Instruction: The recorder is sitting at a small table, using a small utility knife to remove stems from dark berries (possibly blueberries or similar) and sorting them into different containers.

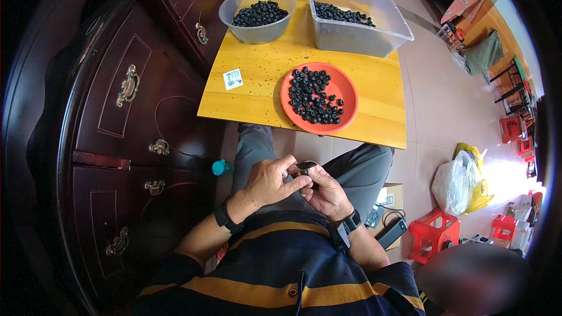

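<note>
My left hand (272,180) and my right hand (328,193) meet above my lap, fingers bent and pinched together. Between thumb and fingers my right hand grips a small dark, flat-looking piece (305,165). The left fingertips press in close beside it; what they hold is too small to make out. Just beyond my hands, an orange-red plate (352,96) lies near the table's front edge. Many black, round, bead-like pieces (313,90) are spread over it, some with a hole-like mark.
On the yellow table (374,93), a clear round bowl (260,36) and a clear rectangular bin (351,41) hold more black pieces. A white printed card (233,79) lies at left. Dark wooden drawers (123,111) stand close on the left. A red stool (433,234) is at right.
</note>
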{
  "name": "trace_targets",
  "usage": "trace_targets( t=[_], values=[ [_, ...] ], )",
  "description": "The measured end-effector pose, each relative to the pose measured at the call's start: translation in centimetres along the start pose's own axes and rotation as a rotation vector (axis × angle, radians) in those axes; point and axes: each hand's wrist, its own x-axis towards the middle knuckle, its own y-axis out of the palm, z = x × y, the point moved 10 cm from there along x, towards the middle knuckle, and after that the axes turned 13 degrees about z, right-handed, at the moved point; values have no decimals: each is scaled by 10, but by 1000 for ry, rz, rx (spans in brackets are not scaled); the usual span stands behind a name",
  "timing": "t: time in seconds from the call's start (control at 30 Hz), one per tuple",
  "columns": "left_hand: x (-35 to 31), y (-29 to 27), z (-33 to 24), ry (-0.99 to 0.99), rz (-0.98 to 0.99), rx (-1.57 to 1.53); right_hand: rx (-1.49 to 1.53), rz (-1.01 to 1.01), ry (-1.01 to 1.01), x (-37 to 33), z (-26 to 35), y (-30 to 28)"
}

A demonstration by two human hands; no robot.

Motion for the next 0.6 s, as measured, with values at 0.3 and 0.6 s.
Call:
trace_targets(
  t=[0.3, 0.6],
  values=[
    [4, -10, -5, 42, -58, 86, -18, 0, 9, 9, 4, -1],
    [8, -10, -8, 55, -39, 221, -23, -22, -19, 16, 10, 3]
  ],
)
